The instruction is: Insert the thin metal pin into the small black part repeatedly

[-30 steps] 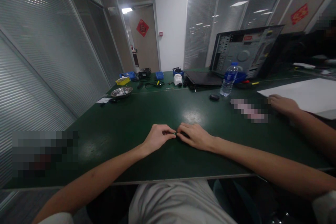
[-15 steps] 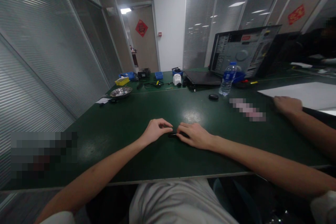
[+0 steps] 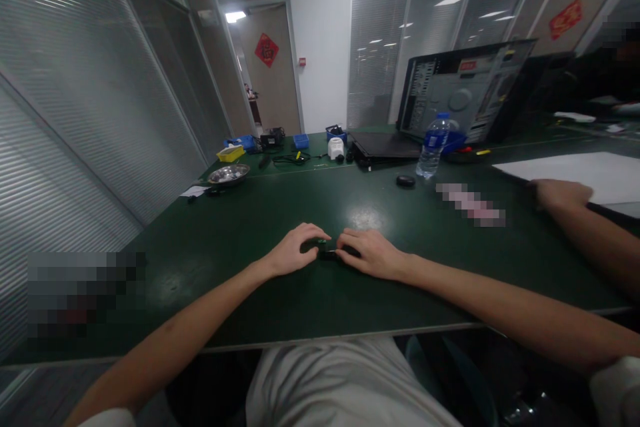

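While right hand (image 3: 373, 253) curls palm-down, left hand (image 3: 294, 250) arches

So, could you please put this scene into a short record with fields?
Left hand: curved around a small green piece; grip unclear
Right hand: fingertips at a small dark piece
Surface: green table
Beyond, to the left: metal bowl
Beyond, to the right: water bottle, black oval object
Co-worker's hand: beside a white sheet
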Demonstrator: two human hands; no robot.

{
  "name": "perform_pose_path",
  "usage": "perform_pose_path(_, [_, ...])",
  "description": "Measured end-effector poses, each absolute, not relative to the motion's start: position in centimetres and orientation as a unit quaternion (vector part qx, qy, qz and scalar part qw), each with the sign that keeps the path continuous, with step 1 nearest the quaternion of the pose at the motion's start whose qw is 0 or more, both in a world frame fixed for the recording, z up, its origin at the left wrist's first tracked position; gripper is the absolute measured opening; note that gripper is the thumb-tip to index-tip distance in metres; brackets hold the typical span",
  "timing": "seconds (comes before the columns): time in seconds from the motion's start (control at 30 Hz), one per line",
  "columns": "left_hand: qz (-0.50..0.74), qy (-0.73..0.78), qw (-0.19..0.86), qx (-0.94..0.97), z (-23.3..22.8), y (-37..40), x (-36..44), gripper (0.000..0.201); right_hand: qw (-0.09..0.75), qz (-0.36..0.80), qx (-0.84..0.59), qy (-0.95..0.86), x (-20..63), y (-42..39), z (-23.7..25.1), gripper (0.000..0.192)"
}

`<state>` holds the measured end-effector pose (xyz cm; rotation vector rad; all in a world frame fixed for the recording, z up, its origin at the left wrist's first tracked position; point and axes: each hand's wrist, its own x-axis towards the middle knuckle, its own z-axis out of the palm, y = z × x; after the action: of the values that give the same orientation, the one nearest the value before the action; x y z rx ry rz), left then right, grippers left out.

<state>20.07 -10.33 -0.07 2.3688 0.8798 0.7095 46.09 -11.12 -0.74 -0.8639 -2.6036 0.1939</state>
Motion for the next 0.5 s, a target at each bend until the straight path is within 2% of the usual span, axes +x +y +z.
perform_pose_path(0.23, [0.272,0.322,0.21,0.882,-0.5,-11.2,21.6,0.013,0.205,0.079,-0.309,-0.926,46.1,-10.9,-1.1,0.019])
perform_pose_path(0.5, [0.271,0.348,0.181,0.879,-1.2,-9.9,20.7,0.017,0.217,0.08,-0.327,-0.916,46.1,-10.7,-1.3,0.016])
